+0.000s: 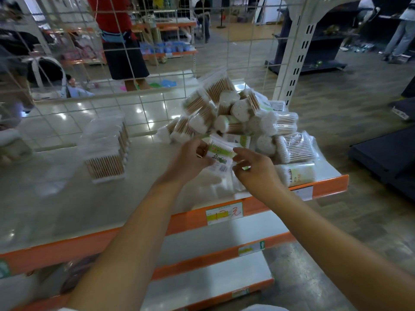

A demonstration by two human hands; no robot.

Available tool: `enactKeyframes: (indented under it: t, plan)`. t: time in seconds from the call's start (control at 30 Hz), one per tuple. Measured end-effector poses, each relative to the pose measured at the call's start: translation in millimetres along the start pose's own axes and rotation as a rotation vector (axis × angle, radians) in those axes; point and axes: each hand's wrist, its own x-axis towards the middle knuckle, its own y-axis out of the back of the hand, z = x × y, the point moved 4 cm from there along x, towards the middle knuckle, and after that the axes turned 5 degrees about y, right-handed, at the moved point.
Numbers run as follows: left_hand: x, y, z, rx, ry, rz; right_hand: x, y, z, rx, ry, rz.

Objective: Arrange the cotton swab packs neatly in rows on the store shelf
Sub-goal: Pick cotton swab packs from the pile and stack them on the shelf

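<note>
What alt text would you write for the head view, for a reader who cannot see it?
Two hands, left hand and right hand, hold a green-labelled pack in front of a jumbled pile of cotton swab packs on an orange-edged shelf. A neat stack of packs stands further left.

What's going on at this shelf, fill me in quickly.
A person is sorting cotton swab packs on the top shelf of a store rack. The left hand grips a green-labelled pack at the foot of a loose pile of packs, while the right hand reaches in beside it with curled fingers, seemingly touching the same pack. One tidy row of packs already stands further left; most of the pile is still unsorted.
</note>
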Motion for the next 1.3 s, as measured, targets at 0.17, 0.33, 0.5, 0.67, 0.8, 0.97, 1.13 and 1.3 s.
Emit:
enactKeyframes:
  t: [0.17,0.33,0.5,0.67,0.8,0.97,1.13,1.3]
  plan:
    - [-9,5,-7,-0.028,0.032,0.040,1,-13,-7,0.022,0.037,-0.026]
    - [-19,11,5,-0.071,0.026,0.095,4,-18,-12,0.108,0.030,-0.017]
    - [-36,8,27,-0.015,-0.067,0.032,10,-16,-21,0.214,0.088,0.029]
    - [-40,12,33,0.176,-0.150,0.014,20,-14,-22,0.183,0.111,0.072]
    - [-40,28,25,0.429,-0.198,0.075,25,-19,-32,0.163,0.175,0.048]
    - [-50,50,10,0.685,-0.172,0.096,30,-37,-44,0.146,0.213,0.008]
    - [-66,83,-17,0.799,-0.077,0.087,36,-68,-58,0.150,0.238,-0.041]
    - [-87,129,-45,0.852,0.066,0.125,36,-111,-76,0.218,0.296,-0.145]
